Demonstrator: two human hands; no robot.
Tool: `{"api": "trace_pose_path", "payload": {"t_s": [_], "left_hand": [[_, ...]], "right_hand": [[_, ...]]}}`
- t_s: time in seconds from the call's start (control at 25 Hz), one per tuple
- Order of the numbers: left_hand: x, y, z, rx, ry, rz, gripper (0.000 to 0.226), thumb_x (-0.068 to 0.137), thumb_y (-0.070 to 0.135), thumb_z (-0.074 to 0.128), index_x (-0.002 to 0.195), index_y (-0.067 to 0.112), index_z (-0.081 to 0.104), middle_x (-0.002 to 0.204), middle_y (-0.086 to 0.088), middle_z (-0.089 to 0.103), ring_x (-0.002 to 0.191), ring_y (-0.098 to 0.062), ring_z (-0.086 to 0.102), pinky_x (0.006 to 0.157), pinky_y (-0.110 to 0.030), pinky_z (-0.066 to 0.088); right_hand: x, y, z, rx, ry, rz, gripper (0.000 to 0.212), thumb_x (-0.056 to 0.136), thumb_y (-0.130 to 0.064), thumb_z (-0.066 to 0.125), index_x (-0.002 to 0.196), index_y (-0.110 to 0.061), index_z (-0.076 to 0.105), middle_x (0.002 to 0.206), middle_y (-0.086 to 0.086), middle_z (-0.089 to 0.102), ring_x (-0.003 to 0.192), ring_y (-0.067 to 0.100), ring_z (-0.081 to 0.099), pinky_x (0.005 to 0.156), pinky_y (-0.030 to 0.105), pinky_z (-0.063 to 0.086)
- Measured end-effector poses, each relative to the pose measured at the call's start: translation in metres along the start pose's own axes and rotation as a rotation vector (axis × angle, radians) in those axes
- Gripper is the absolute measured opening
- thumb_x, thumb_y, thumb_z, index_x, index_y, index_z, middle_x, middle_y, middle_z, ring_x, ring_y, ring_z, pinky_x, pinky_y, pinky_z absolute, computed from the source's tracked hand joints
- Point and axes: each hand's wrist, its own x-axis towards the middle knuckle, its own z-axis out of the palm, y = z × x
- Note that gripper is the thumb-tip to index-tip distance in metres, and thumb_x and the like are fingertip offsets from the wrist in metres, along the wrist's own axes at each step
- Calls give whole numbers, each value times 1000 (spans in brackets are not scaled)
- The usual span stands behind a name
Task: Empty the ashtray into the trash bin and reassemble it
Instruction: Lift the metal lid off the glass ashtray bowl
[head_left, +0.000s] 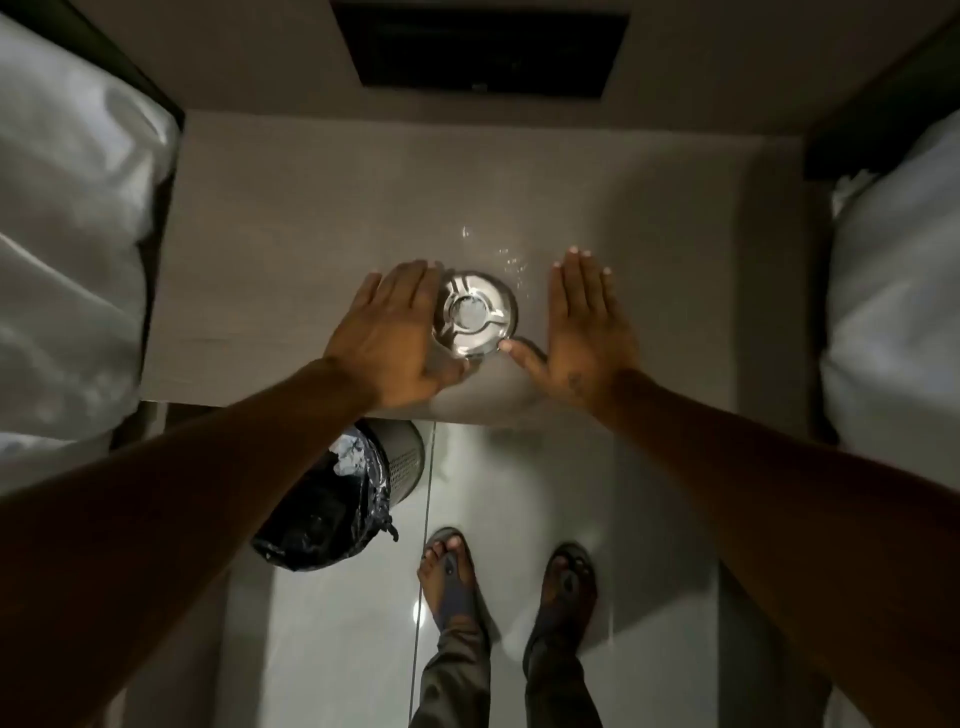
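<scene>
A round shiny metal ashtray (475, 314) with its grooved lid on sits on the grey tabletop (291, 249). My left hand (395, 332) lies flat just left of it, fingers straight and together, overlapping its left rim. My right hand (582, 327) is flat on the right side, fingers spread, with the thumb tip touching the ashtray's lower right rim. Neither hand grips it. Below the table's front edge stands the trash bin (337, 499), lined with a black bag and holding crumpled paper.
White bedding lies at the left (67, 249) and at the right (893, 312) of the narrow table. A dark panel (483, 47) is on the wall behind. My feet in sandals (452, 571) stand on the glossy tiled floor beside the bin.
</scene>
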Motion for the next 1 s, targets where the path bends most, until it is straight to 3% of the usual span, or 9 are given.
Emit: {"api": "trace_pose_path", "payload": {"t_s": [0.12,0.24,0.44,0.68,1.0], "left_hand": [[23,-3,18,-71,-25,41,123,61,70,75,153,7,24,154,-16,34,141,-33,30,118,-46,24],[41,-5,25,-101,-65,42,125,51,62,86,150,13,28,149,-12,37,134,-33,33,111,-45,34],[56,-6,26,-147,-107,7,124,48,57,91,148,12,35,142,-13,42,129,-32,36,105,-45,36],[54,-3,24,-177,-142,20,124,48,58,92,149,14,34,144,-10,43,132,-29,35,109,-47,34],[56,-9,20,-193,-96,51,118,50,57,91,147,15,37,144,-9,44,133,-29,33,106,-48,35]], "right_hand": [[5,5,24,17,0,-11,122,85,-87,14,160,9,11,169,32,6,158,43,4,129,53,2],[10,5,37,39,69,-40,123,86,-87,23,160,11,15,168,33,9,158,45,7,129,53,3],[12,8,39,58,68,-62,125,85,-88,27,160,10,11,169,32,5,158,44,3,129,52,-1],[7,10,42,27,65,-60,130,81,-91,27,160,11,9,169,32,3,158,44,2,129,54,1],[14,9,42,45,84,-74,131,81,-92,29,160,10,9,169,33,3,158,43,1,129,54,1]]}}
